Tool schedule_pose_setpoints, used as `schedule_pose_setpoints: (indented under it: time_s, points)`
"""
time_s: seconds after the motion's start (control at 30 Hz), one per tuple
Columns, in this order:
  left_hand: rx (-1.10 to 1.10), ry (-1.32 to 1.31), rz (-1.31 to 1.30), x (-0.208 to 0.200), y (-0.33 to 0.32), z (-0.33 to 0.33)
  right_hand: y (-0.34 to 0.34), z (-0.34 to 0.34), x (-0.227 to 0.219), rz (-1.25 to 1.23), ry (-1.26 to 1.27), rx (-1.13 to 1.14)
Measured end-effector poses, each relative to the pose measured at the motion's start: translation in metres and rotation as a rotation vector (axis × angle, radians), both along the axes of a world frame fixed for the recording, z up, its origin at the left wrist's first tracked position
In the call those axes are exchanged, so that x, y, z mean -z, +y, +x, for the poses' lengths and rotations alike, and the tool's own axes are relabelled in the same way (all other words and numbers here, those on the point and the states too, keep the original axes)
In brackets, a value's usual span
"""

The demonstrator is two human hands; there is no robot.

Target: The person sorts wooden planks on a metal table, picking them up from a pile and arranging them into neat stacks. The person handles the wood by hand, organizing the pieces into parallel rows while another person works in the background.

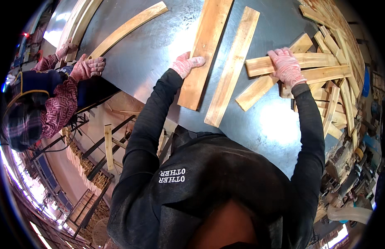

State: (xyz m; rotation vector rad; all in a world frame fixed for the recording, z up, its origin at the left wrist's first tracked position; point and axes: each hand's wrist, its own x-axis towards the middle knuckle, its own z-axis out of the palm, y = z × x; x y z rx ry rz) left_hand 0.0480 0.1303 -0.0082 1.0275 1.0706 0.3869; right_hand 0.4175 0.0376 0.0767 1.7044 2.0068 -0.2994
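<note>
My left hand (185, 64), in a pink-and-white knit glove, grips the left edge of a wide wooden board (209, 45), its thumb laid across the top face. Just right of that board lies a narrower wooden strip (232, 66), which neither hand touches. Farther right, my right hand (287, 66), gloved alike, has its fingers over a short wooden plank (317, 60) on top of a loose pile. Beneath this plank, another piece (255, 93) slants toward me. The undersides of both hands are hidden.
The boards rest on a shiny metal table (151, 50). Stacked wood pieces (344, 89) crowd its right side. At the left, a co-worker's gloved hands (86, 67) are near a curved wooden strip (130, 29) and long boards (78, 25). More wood (86, 166) is stacked below left.
</note>
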Motion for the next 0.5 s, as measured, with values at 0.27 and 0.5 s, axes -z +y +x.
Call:
schedule_pose_setpoints:
  time_s: [0.27, 0.5]
  points:
    - [-0.060, -0.121, -0.205, -0.026, -0.012, -0.012, -0.017, -0.168, 0.004, 0.615, 0.592, -0.324]
    - [-0.024, -0.144, -0.019, 0.002, -0.037, 0.003, -0.069, -0.221, 0.064, 0.633, 0.616, 0.703]
